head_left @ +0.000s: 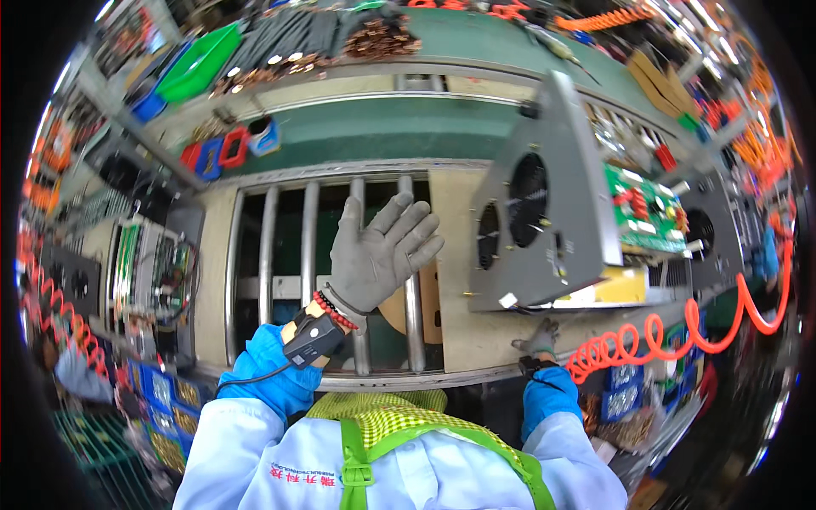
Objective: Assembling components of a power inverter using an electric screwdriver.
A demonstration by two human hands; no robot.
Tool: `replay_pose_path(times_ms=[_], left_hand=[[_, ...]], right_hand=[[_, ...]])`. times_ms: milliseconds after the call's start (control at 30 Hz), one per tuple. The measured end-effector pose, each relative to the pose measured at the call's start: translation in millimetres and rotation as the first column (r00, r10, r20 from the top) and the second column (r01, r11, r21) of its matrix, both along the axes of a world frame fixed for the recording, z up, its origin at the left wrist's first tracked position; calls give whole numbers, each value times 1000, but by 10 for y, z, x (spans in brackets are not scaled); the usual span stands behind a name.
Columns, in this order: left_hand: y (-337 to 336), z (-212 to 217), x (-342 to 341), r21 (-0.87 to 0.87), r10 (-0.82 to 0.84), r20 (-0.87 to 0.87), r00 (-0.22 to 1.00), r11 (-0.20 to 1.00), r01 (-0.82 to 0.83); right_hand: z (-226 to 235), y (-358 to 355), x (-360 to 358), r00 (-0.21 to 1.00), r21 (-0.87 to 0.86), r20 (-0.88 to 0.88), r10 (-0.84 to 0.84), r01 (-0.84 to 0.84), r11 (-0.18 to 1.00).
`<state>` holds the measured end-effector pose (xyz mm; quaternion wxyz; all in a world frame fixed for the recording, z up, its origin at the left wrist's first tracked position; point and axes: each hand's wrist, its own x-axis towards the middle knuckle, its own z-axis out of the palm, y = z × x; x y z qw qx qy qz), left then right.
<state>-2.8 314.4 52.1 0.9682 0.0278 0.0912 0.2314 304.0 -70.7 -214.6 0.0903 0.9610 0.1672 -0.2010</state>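
Head view: left hand (382, 251) open above rollers (310, 255).

A grey sheet-metal equipment chassis (552, 212) stands tipped on the beige workbench top, its side panel with two round black fan grilles facing the viewer. A green circuit board shows inside its open right side, a yellow part beneath.

The grey fan housing (544, 212) hides most of the green circuit board (646, 208) (only 1 edge shows).
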Motion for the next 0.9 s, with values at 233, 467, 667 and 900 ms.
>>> replay_pose_path(times_ms=[233, 467, 667, 900], left_hand=[[74, -583, -623, -4, 336, -53, 940, 942, -337], [32, -766, -1202, 204, 657, -466, 593, 732, -650], [-188, -738, -1585, 351, 764, -495, 413, 611, -710], [-380, -889, -2875, 498, 816, -574, 73, 418, -759]], right_hand=[[-66, -139, 450, 987, -126, 113, 118, -103, 987], [867, 1341, -1521, 619, 571, -376, 689, -430, 699], [2237, 2587, -3548, 469, 991, 40, 882, -131, 25], [2384, 2503, -5028, 284, 949, 50, 957, -312, 44]])
